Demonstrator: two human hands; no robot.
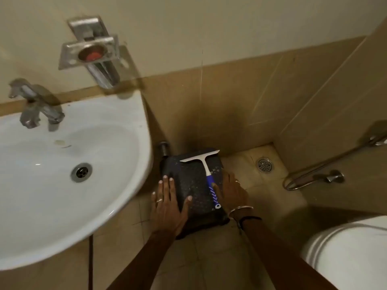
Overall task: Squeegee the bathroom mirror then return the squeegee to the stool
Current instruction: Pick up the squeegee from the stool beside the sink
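A dark speckled stool [188, 181] stands on the tiled floor between the sink and the toilet. The squeegee [207, 174] lies flat on its top, white blade toward the wall, blue and white handle pointing back at me. My left hand [169, 204] rests spread flat on the stool's left side, fingers apart, holding nothing. My right hand [232, 193] lies open along the stool's right edge, its thumb touching the squeegee handle without closing around it. No mirror is in view.
A white washbasin [129, 130] with a metal tap [37, 107] fills the left. A metal holder [92, 53] hangs on the wall above. A floor drain [264, 165] and a hose sprayer [326, 176] sit right of the stool. A white toilet [351, 254] is at bottom right.
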